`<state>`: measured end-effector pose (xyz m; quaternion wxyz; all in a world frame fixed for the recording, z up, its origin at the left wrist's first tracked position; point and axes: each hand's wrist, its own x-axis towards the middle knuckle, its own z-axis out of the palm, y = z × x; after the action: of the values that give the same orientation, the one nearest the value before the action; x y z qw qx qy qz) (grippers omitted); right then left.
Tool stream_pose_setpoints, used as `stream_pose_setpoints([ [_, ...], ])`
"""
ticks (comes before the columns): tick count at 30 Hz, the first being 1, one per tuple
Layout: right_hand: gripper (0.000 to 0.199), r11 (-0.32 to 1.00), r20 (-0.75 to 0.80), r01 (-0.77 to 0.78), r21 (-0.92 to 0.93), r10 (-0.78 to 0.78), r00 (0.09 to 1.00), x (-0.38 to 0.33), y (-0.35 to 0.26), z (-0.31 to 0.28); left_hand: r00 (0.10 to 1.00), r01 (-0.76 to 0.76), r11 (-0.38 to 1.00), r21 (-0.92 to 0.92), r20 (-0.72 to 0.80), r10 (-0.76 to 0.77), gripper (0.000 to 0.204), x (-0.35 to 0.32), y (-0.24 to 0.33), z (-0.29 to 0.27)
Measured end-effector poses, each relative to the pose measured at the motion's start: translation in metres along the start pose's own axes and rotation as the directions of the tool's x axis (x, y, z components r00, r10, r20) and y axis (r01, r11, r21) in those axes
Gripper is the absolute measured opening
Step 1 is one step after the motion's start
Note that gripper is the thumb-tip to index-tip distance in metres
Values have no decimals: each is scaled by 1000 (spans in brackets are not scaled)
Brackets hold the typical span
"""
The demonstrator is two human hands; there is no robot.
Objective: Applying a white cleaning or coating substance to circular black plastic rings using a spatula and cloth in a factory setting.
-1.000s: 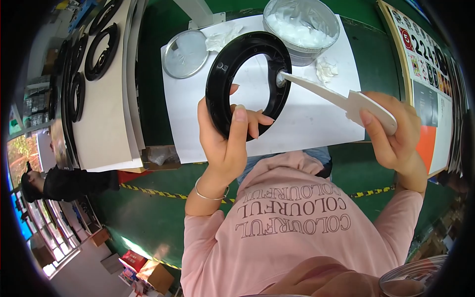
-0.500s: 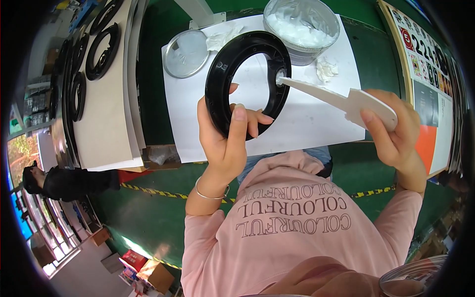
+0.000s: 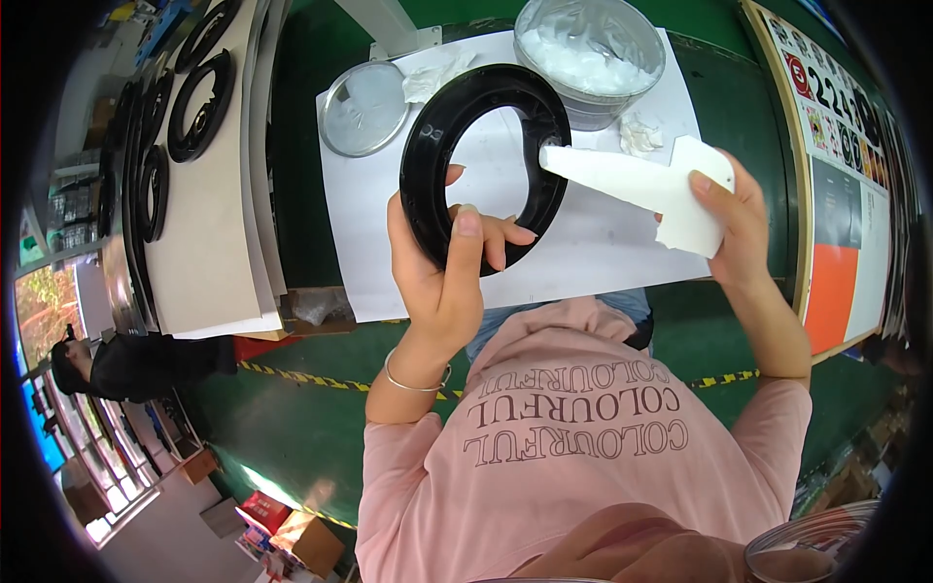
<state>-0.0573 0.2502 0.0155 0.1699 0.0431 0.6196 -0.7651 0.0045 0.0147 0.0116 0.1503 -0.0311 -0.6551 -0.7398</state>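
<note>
My left hand (image 3: 449, 267) is closed around the lower left of a glossy black oval ring (image 3: 424, 180), holding it tilted up above a white sheet (image 3: 389, 272). In my right hand (image 3: 746, 228) is a flat white plastic spatula (image 3: 617, 177), gripped at its wide end. Its narrow tip meets the small recess on the ring's inner right side. Beyond the ring stands a clear round tub (image 3: 591, 115) of white paste (image 3: 583, 60). The tub's round clear lid (image 3: 365, 109) lies on the sheet at left. Two crumpled tissues (image 3: 639, 134) lie near the tub and lid.
Left of the sheet, more black rings (image 3: 202, 105) rest on beige boards (image 3: 209, 243). A framed board with a calendar and papers (image 3: 838, 282) borders the right side. A white post (image 3: 394, 29) stands at the back. Another person in black (image 3: 146, 365) is far left.
My right hand has moved left and turned the spatula so its broad face shows, its tip staying at the ring's recess. My left hand and the ring have barely shifted.
</note>
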Motion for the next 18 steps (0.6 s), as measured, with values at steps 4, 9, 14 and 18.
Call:
stream_pose_setpoints([
  [4, 40, 970, -50, -95, 225, 109, 993, 0, 18, 3, 999, 46, 998, -32, -23, -47, 27, 4, 1, -1],
  [9, 40, 972, -181, 218, 86, -200, 963, 18, 12, -24, 968, 182, 963, -199, -134, -211, 27, 10, 3, -11],
  [14, 21, -29, 455, 644, -765, -731, 508, 34, -16, -41, 955, 212, 929, -303, -139, -263, 29, 10, 3, -15],
  [18, 20, -542, 769, 549, -636, -505, 391, 25, -6, -49, 946, 230, 906, -356, -138, -294, 29, 8, -1, -20],
])
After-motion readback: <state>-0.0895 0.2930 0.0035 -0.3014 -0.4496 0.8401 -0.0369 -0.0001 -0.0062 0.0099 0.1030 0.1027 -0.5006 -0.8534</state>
